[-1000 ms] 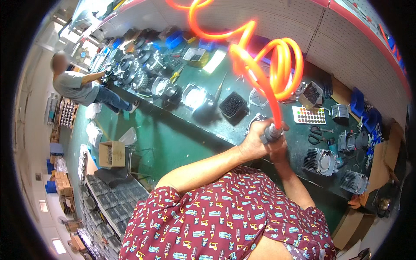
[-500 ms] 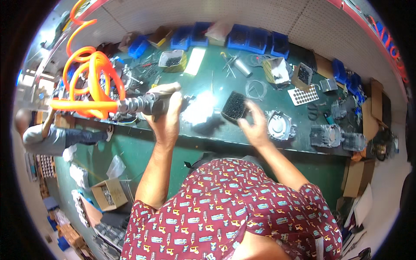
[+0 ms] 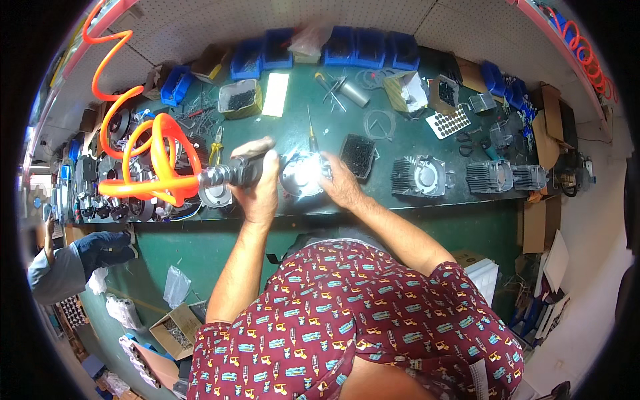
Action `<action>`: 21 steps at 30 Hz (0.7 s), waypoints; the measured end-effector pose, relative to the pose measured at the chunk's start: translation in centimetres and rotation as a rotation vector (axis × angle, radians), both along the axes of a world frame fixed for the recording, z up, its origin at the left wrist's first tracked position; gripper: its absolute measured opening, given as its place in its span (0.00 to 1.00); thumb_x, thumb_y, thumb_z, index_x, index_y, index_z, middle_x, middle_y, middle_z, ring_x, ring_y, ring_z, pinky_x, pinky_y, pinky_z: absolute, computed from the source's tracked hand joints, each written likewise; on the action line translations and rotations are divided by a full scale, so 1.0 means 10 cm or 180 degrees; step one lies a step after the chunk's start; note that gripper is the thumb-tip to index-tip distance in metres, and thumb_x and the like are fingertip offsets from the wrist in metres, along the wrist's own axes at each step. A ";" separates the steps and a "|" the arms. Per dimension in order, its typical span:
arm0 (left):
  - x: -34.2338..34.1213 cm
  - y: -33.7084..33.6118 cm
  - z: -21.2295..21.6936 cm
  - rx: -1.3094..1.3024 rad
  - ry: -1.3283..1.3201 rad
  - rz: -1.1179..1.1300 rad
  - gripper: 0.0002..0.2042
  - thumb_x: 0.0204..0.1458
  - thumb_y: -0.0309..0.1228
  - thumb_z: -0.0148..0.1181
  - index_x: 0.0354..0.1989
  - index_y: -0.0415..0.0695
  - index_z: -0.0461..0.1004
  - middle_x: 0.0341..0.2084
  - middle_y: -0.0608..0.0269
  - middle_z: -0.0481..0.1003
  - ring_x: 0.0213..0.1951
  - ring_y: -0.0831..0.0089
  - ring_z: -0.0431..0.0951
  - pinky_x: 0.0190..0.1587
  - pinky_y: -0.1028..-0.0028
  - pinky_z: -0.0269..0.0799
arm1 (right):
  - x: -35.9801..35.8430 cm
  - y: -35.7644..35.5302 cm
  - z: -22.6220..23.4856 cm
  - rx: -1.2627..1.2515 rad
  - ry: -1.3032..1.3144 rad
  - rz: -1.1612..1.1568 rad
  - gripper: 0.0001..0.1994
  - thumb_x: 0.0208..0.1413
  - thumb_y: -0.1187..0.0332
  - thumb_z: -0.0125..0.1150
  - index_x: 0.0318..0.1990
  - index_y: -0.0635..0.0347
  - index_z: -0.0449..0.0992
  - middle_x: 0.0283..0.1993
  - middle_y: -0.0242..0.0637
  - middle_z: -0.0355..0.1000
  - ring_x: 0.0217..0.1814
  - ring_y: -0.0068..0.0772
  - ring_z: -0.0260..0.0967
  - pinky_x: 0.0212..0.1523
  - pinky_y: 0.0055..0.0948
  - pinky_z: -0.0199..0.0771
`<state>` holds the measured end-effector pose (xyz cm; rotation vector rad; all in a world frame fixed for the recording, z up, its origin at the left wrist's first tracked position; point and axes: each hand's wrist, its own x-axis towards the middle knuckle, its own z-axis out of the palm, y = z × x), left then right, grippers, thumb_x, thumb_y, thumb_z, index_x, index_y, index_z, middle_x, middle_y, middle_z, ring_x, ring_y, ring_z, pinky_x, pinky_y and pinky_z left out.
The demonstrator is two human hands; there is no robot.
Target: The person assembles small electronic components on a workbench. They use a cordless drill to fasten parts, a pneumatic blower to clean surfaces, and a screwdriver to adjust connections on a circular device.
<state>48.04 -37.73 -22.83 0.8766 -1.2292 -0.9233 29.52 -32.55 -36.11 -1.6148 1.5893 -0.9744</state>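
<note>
My left hand (image 3: 262,193) is wrapped round a dark air-powered driver (image 3: 247,171), which lies level and is joined to an orange coiled hose (image 3: 150,187). The driver's front end points right, at a round metal housing (image 3: 300,179) on the bench. A strong glare covers much of that housing and hides where the tip meets it. My right hand (image 3: 345,188) is at the housing's right side, thumb and fingers bent in; whatever they pinch is lost in the glare. Just beyond this hand stands a black bin (image 3: 358,157) of small dark parts.
Finned metal housings (image 3: 419,177) stand along the right of the green bench (image 3: 267,133). A screwdriver (image 3: 313,140), pliers (image 3: 215,152) and a tub of dark parts (image 3: 240,98) lie beyond my hands. Blue bins (image 3: 340,47) line the back. Another person (image 3: 60,270) is at the far left.
My right hand has moved left from beside the black bin to the round housing. The driver, still in my left hand, now has its front end at the housing. The whole view has shifted.
</note>
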 end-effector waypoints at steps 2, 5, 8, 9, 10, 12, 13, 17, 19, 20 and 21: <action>-0.03 -0.09 0.16 0.0214 -0.0251 -0.0401 0.13 0.50 0.19 0.64 0.45 0.37 0.74 0.42 0.57 0.78 0.47 0.69 0.78 0.54 0.69 0.72 | -0.02 0.00 0.04 -0.0014 -0.0017 0.0027 0.31 0.55 0.61 0.58 0.64 0.67 0.60 0.62 0.60 0.64 0.65 0.60 0.62 0.67 0.45 0.61; -0.22 -0.24 0.31 0.0300 -0.0562 -0.1002 0.11 0.51 0.18 0.63 0.44 0.38 0.76 0.41 0.59 0.79 0.44 0.75 0.78 0.49 0.73 0.74 | -0.04 0.01 0.05 0.0049 0.0064 0.0127 0.31 0.56 0.61 0.59 0.65 0.65 0.60 0.63 0.58 0.63 0.66 0.59 0.61 0.67 0.45 0.61; -0.37 -0.29 0.25 0.0552 -0.1044 -0.1018 0.06 0.50 0.17 0.62 0.34 0.38 0.74 0.32 0.61 0.78 0.37 0.75 0.77 0.44 0.72 0.73 | -0.04 -0.01 0.00 -0.0109 0.0060 0.0125 0.32 0.55 0.62 0.62 0.65 0.64 0.61 0.61 0.56 0.65 0.65 0.57 0.63 0.65 0.45 0.63; -0.40 -0.31 0.25 0.0497 -0.1030 -0.1103 0.06 0.50 0.17 0.62 0.34 0.38 0.74 0.32 0.62 0.78 0.36 0.75 0.77 0.43 0.72 0.73 | -0.06 -0.01 -0.01 0.0024 0.0003 0.0153 0.32 0.55 0.64 0.63 0.65 0.64 0.60 0.62 0.55 0.65 0.65 0.57 0.62 0.65 0.45 0.63; -0.42 -0.33 0.24 0.0436 -0.1026 -0.1196 0.06 0.50 0.17 0.63 0.34 0.39 0.74 0.31 0.62 0.78 0.35 0.75 0.77 0.42 0.73 0.73 | -0.06 -0.01 0.00 0.0150 -0.0064 0.0174 0.32 0.55 0.65 0.63 0.65 0.64 0.60 0.62 0.55 0.64 0.66 0.58 0.61 0.66 0.46 0.62; -0.46 -0.34 0.23 0.0398 -0.1194 -0.1114 0.06 0.50 0.17 0.64 0.34 0.39 0.74 0.31 0.62 0.78 0.36 0.75 0.77 0.44 0.73 0.74 | -0.07 0.01 -0.06 -0.0028 -0.0079 0.0199 0.31 0.54 0.67 0.64 0.64 0.63 0.60 0.61 0.54 0.65 0.66 0.58 0.61 0.65 0.46 0.63; -0.49 -0.32 0.25 0.0432 -0.1120 -0.1098 0.06 0.50 0.17 0.64 0.34 0.39 0.74 0.31 0.62 0.78 0.36 0.74 0.78 0.44 0.72 0.74 | -0.07 0.00 -0.07 -0.0047 -0.0103 0.0204 0.31 0.54 0.67 0.64 0.64 0.63 0.61 0.61 0.54 0.64 0.66 0.58 0.60 0.65 0.47 0.63; -0.49 -0.26 0.21 0.0400 -0.1057 -0.0926 0.08 0.50 0.14 0.61 0.35 0.39 0.72 0.31 0.61 0.77 0.38 0.72 0.78 0.47 0.70 0.75 | -0.08 0.00 -0.09 -0.0280 -0.0093 0.0224 0.31 0.53 0.68 0.64 0.64 0.62 0.61 0.60 0.54 0.65 0.63 0.57 0.64 0.63 0.46 0.65; -0.51 -0.19 0.22 0.0335 -0.0757 -0.0928 0.08 0.51 0.13 0.60 0.35 0.39 0.71 0.32 0.61 0.77 0.41 0.72 0.78 0.51 0.69 0.75 | -0.06 0.02 -0.06 -0.0252 -0.0126 0.0182 0.31 0.52 0.70 0.65 0.64 0.61 0.61 0.58 0.54 0.67 0.60 0.57 0.66 0.61 0.46 0.68; -0.48 -0.12 0.29 0.0523 -0.1011 -0.0760 0.08 0.52 0.15 0.61 0.37 0.39 0.73 0.36 0.59 0.78 0.43 0.71 0.78 0.55 0.67 0.73 | -0.05 0.03 -0.07 -0.0291 -0.0104 0.0142 0.31 0.53 0.69 0.65 0.64 0.60 0.61 0.57 0.54 0.67 0.60 0.58 0.66 0.60 0.46 0.68; -0.48 -0.03 0.32 0.0424 -0.0721 -0.0541 0.08 0.52 0.15 0.61 0.39 0.39 0.73 0.39 0.57 0.79 0.45 0.70 0.78 0.56 0.66 0.72 | -0.04 0.04 -0.09 -0.0328 -0.0082 0.0101 0.31 0.53 0.68 0.65 0.64 0.60 0.61 0.57 0.54 0.67 0.59 0.58 0.66 0.59 0.46 0.68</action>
